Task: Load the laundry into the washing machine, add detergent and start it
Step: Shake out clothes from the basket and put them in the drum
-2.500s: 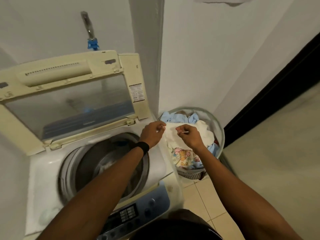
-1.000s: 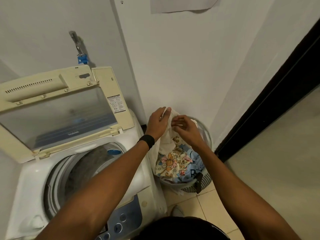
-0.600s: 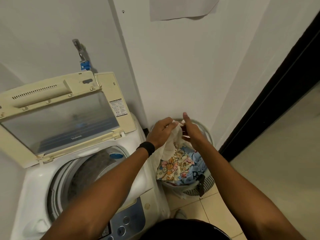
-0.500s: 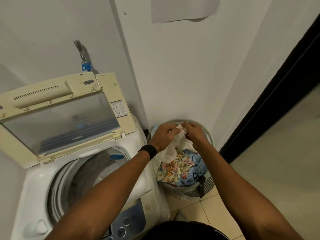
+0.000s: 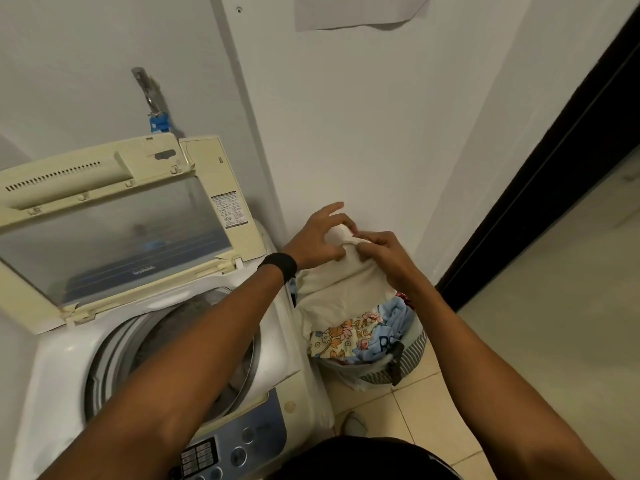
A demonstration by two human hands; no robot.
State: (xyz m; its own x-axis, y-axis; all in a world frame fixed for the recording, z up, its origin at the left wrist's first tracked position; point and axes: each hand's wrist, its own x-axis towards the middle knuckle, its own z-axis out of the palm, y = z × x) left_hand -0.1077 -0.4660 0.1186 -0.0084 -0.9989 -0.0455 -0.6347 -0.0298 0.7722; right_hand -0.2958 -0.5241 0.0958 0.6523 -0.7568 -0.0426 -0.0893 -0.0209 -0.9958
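A cream cloth with a flowered hem (image 5: 341, 289) hangs over the laundry basket (image 5: 412, 348), lifted at its top edge. My left hand (image 5: 318, 242) pinches that edge with thumb and curled fingers, the index finger sticking out. My right hand (image 5: 384, 252) grips the same edge right beside it. Light blue clothes (image 5: 391, 327) lie in the basket under the cloth. The top-loading washing machine (image 5: 287, 355) stands to the left with its lid (image 5: 114, 216) raised; the drum (image 5: 162, 337) is open below my left forearm, and some pale fabric shows inside.
The control panel (image 5: 239, 448) with round buttons is at the machine's front. A tap with a blue fitting (image 5: 156, 112) is on the wall behind. White walls close in the corner, a dark door frame (image 5: 540, 174) runs along the right, with tiled floor (image 5: 536, 341) beyond.
Both hands have risen with the cloth's top edge, so more cream fabric hangs above the basket than half a second ago. The view has tilted slightly.
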